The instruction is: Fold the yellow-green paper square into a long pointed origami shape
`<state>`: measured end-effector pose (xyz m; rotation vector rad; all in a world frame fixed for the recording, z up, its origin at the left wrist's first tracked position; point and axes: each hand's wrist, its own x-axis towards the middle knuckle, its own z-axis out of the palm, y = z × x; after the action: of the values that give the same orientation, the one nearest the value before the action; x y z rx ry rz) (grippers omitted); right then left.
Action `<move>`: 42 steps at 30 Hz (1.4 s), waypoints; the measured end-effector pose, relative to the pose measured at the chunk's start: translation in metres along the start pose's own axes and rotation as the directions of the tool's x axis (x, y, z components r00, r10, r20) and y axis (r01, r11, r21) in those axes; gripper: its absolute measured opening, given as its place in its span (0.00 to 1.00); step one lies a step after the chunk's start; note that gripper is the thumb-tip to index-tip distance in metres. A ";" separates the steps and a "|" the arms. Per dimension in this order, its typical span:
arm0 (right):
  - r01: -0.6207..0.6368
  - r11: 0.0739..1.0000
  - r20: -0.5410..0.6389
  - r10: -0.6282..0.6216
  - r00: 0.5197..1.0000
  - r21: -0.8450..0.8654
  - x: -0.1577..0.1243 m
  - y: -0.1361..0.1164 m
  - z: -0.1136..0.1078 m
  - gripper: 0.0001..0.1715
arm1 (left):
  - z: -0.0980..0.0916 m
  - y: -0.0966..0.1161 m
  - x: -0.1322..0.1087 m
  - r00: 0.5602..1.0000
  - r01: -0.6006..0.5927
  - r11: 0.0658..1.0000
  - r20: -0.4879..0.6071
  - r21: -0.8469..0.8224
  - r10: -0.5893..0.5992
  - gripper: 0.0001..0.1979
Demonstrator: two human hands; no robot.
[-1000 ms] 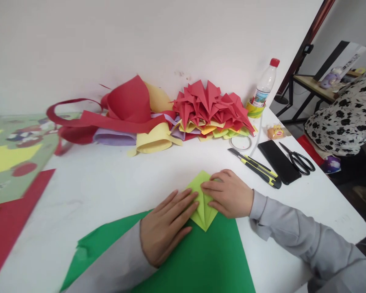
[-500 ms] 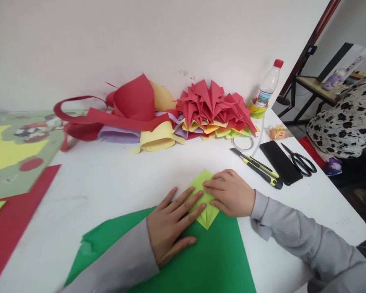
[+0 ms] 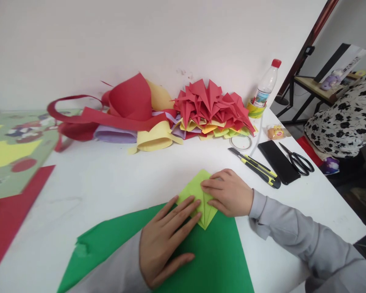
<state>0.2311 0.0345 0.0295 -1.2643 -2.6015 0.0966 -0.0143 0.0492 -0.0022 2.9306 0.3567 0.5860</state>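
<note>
A lime-green square of folded paper [image 3: 192, 186] lies corner-down, with fold lines running to its near corner. Under its near half is a large dark green sheet of paper [image 3: 222, 260]. My left hand [image 3: 166, 240] rests flat, fingers apart, with the fingertips on the left part of the folded paper. On the opposite side, my right hand [image 3: 230, 193] has its fingers curled and pressed together on the paper's right edge, which they partly cover.
Red folded paper fans [image 3: 205, 99], red paper hats [image 3: 131, 97] and a yellow paper crown [image 3: 155, 136] line the wall. A bottle [image 3: 265, 87], box cutter [image 3: 259, 171], black phone [image 3: 279, 162] and scissors [image 3: 299, 160] lie rightward. A person in floral clothing [image 3: 338, 122] is beyond the table.
My left hand has slid slightly left and toward me, uncovering more of the folded paper's left side. My right hand stays at the right edge. The view has shifted slightly.
</note>
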 end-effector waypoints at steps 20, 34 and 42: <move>-0.138 0.976 -0.021 0.144 0.989 0.171 -0.005 -0.013 0.001 0.30 | 0.000 0.003 0.000 0.996 -0.043 0.999 0.076 -0.018 0.044 0.32; -0.118 0.983 -0.004 0.120 0.993 0.144 -0.006 -0.011 0.000 0.30 | 0.002 0.000 -0.001 0.996 -0.056 0.998 0.074 -0.009 0.057 0.30; -0.120 0.984 0.000 0.121 0.993 0.131 -0.005 -0.011 -0.001 0.30 | 0.003 0.002 -0.001 0.994 -0.077 0.997 0.079 0.009 0.076 0.28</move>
<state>0.2259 0.0239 0.0311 -1.3706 -2.4656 0.2794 -0.0141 0.0472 -0.0048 2.9798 0.2416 0.4775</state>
